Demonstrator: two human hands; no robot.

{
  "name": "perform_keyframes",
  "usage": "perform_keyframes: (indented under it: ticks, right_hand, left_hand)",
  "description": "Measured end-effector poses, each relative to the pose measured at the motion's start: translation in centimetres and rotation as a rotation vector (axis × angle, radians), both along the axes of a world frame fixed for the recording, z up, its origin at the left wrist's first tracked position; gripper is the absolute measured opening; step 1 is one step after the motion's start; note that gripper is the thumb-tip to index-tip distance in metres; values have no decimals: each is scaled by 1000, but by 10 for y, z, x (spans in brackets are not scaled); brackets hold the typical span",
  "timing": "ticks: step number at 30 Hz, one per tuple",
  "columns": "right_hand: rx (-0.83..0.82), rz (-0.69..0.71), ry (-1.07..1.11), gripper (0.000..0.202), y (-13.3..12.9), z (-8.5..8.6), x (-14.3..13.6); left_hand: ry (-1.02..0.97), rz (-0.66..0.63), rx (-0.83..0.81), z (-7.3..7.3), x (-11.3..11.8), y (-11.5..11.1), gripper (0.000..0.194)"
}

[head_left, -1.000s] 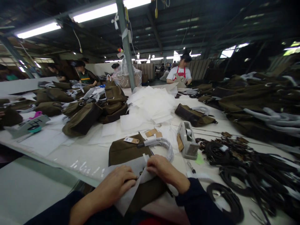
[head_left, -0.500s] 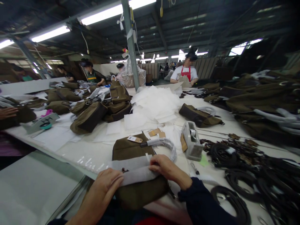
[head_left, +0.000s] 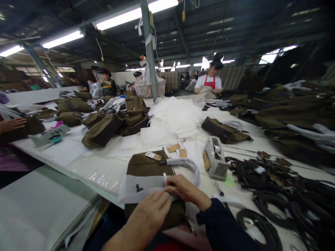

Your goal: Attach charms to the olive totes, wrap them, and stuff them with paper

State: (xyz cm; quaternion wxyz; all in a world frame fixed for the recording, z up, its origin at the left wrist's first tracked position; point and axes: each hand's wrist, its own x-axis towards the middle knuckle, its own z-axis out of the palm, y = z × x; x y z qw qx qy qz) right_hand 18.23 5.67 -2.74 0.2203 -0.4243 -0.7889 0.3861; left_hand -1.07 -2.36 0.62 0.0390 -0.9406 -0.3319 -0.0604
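Observation:
An olive-brown fabric bag [head_left: 142, 165] lies on the table before me, with a paper tag [head_left: 153, 156] on its upper part and a handle [head_left: 183, 162] wrapped in clear or whitish film. A thin white translucent sheet [head_left: 128, 190] lies across the bag, with a small dark metal piece [head_left: 139, 188] on or under it. My right hand [head_left: 183, 188] pinches the sheet near its right end, beside an upright white tab. Close against it, my left hand [head_left: 153, 211] has its fingers together on the sheet's near edge; its thumb is hidden.
A grey tape dispenser [head_left: 216, 158] stands right of the bag, near coiled black straps [head_left: 261, 226]. Beyond lies a heap of white sheets [head_left: 175, 115]. Other olive bags [head_left: 103, 129] are piled left and right. A co-worker's hand [head_left: 13, 124] shows at far left.
My left hand has slid right along the sheet, from its left end to beside my right hand. My right hand keeps its pinch. A co-worker at the back now holds up a clear bag.

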Motion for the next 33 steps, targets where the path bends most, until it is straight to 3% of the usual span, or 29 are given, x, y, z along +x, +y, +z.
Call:
perform_keyframes:
  ticks: [5, 11, 14, 17, 20, 24, 26, 29, 33]
  right_hand:
    - [-29, 12, -31, 16, 4, -1, -2]
    - [-49, -7, -87, 15, 4, 2, -4]
    - [82, -81, -94, 9, 4, 1, -2]
    - [244, -123, -92, 28, 8, -2, -1]
    - [316, -69, -221, 35, 15, -2, -3]
    - [369, -59, -358, 16, 21, 9, -9]
    - [390, -44, -367, 2, 17, 17, -12]
    - [452, -23, -401, 8, 1, 27, -14]
    - [483, -84, -415, 9, -28, 20, -12]
  left_hand:
    - [-92, 56, -175, -9, -1, 21, 36]
    - [-120, 109, -233, -14, -2, 23, 32]
    - [-137, 112, -270, -17, -1, 23, 28]
    - [-160, 123, -296, -20, -2, 24, 24]
    - [-158, 130, -308, -21, -3, 25, 25]
    - [-140, 110, -283, -22, -3, 25, 27]
    - [-124, 109, -274, -22, -3, 25, 24]
    - [-119, 106, -266, -21, -2, 24, 23]
    - [-112, 94, -230, -25, 0, 25, 24]
